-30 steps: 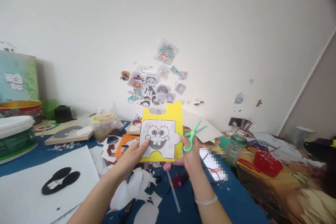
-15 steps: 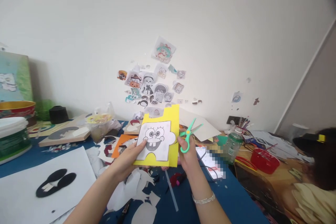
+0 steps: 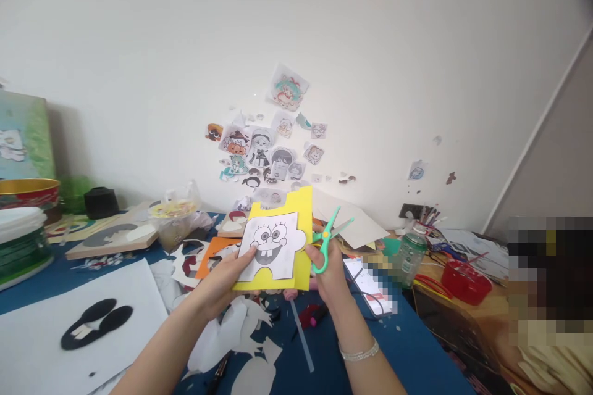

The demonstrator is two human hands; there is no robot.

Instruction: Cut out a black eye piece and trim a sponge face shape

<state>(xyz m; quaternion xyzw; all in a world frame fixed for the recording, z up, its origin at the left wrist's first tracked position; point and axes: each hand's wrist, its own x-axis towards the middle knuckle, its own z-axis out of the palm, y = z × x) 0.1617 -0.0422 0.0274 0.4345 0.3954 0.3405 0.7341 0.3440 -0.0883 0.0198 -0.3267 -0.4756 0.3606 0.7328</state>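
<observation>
A white paper cutout (image 3: 273,244) with a printed SpongeBob face lies over a larger sheet of yellow paper (image 3: 302,222). My left hand (image 3: 227,281) grips both at their lower left, its thumb pressed on the front of the cutout. On the other side, my right hand (image 3: 330,271) has its fingers through the handles of green scissors (image 3: 325,236). The scissor blades are spread and point up and to the right, apart from the paper's edge. Part of the right fingers is hidden behind the yellow sheet's edge.
Paper scraps (image 3: 252,321) litter the blue tabletop (image 3: 393,358). At left lie a white sheet with black shapes (image 3: 92,324) and a green-and-white bucket (image 3: 21,247). On the right are a phone (image 3: 368,284), a bottle (image 3: 411,253), a red container (image 3: 467,281) and a person (image 3: 553,333).
The yellow sheet and cutout have tilted slightly and shifted a little left. My right hand and the scissors have also moved slightly left. Both grips are unchanged.
</observation>
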